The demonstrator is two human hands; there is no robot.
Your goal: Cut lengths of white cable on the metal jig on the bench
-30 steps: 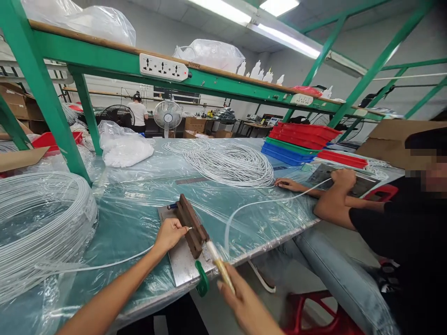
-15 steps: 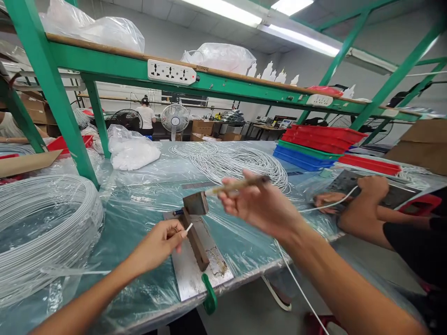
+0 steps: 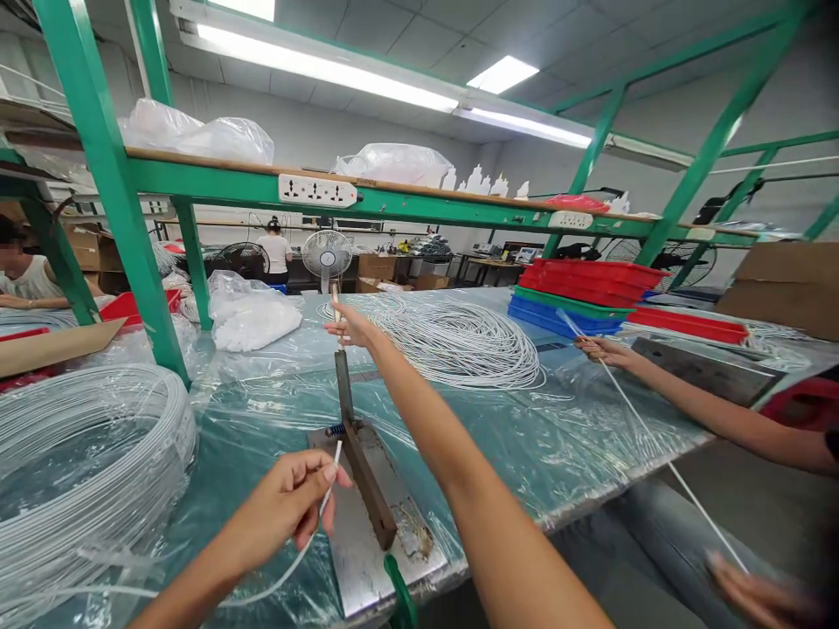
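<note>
The left hand [image 3: 288, 500] pinches the white wire [image 3: 283, 578], seemingly not yet laid across the cutter [image 3: 367, 489] on its right, whose raised handle [image 3: 336, 301] the right hand [image 3: 355, 327] grips, fingers curled.

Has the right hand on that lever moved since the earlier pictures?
Yes. Judged against the metal plate, the right hand has swung the lever up and away, from near the green clamp toward the plate's far end.
</note>
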